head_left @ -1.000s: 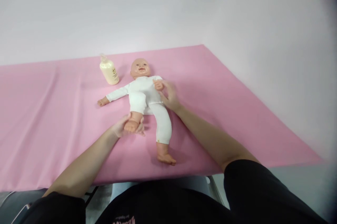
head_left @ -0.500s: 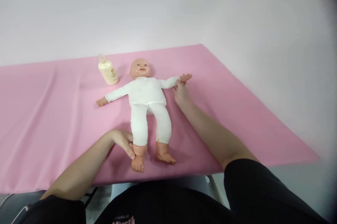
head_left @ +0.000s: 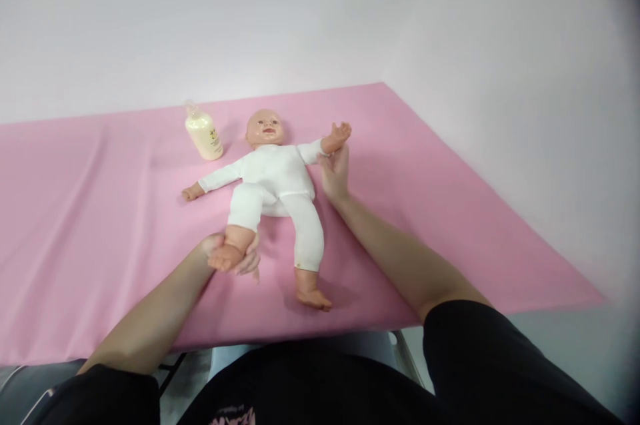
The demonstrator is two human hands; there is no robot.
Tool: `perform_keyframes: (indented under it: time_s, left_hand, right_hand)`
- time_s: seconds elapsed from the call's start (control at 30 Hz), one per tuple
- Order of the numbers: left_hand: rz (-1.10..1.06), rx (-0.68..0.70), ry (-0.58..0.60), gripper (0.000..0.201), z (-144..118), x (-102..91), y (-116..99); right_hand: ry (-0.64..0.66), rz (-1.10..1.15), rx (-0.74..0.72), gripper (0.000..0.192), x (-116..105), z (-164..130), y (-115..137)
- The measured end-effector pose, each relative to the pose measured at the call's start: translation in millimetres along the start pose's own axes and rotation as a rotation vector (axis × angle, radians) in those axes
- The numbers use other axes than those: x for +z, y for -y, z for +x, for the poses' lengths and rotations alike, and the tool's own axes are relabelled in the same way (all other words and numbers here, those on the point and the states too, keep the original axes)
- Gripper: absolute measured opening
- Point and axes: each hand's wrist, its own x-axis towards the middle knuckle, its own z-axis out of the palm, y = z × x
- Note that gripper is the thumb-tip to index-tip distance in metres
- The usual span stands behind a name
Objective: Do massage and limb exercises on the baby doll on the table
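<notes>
Head view: the doll (head_left: 273, 175) lies face up on the pink sheet (head_left: 100, 212), head away; left hand (head_left: 231, 255) cups its bent leg's foot, right hand (head_left: 335, 172) grips its raised wrist; bottle (head_left: 203, 135) beside the head

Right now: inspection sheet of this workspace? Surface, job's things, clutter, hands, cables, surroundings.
Surface: pink sheet over a table, lightly creased on the left.
Job's things: baby doll in white suit, on its back, arms out; one leg bent up, the other flat.
Clutter: cream lotion bottle beside the doll's head, apart from it.
Hands: left hand cups the foot of the bent leg; right hand holds the doll's raised arm near the wrist.
Cables: nothing seen.
Surroundings: plain pale wall; person's black sleeves at the bottom.
</notes>
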Motion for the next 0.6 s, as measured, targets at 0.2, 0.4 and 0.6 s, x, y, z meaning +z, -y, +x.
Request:
perform_keyframes:
  time_s: [0.2, 0.4, 0.6]
  left_hand:
    - [-0.169, 0.089, -0.117, 0.047, 6.5, 2.6, -4.5]
    - [-0.253, 0.151, -0.227, 0.048, 13.7, -0.7, -3.5]
    - [-0.247, 0.133, -0.283, 0.046, 21.0, 1.0, 0.9]
  right_hand:
    - [0.273, -0.131, -0.096, 0.056, 4.7, -18.0, 17.9]
    - [0.482, -0.248, -0.244, 0.043, 4.9, -15.8, 26.0]
    - [0.591, -0.358, -0.353, 0.036, 7.1, -14.0, 24.2]
